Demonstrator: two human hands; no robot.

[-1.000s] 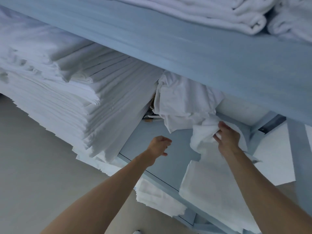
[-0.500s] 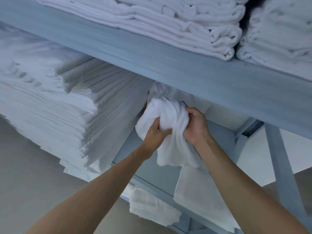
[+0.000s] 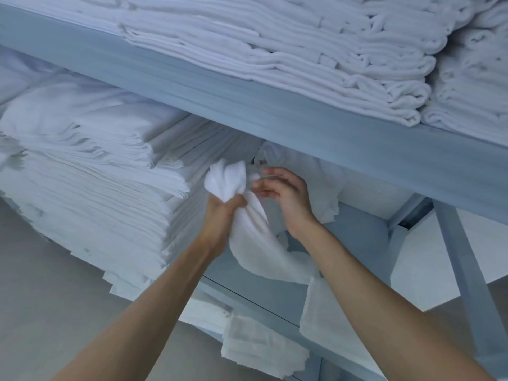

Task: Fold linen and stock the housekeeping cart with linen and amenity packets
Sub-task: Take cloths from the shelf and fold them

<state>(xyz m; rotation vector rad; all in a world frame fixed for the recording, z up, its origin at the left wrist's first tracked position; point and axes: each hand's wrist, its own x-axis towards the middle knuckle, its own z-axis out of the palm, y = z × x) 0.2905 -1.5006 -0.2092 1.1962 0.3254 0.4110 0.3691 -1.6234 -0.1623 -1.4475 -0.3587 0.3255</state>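
2 hands worked under the upper shelf (image 3: 275,105). The left hand (image 3: 222,215) had its grip clamped on a bunched white cloth (image 3: 247,243) above the lower shelf (image 3: 357,237); the right hand (image 3: 286,196), fingers loosely spread, touched it. A stack of folded sheets (image 3: 96,188) lay left, folded towels (image 3: 302,50) above.

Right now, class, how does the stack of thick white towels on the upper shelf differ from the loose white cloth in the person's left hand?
The stack of thick white towels lies neatly folded; the loose white cloth is bunched and draping. The stack rests on the upper shelf untouched; the cloth is gripped by the left hand. Both are white.
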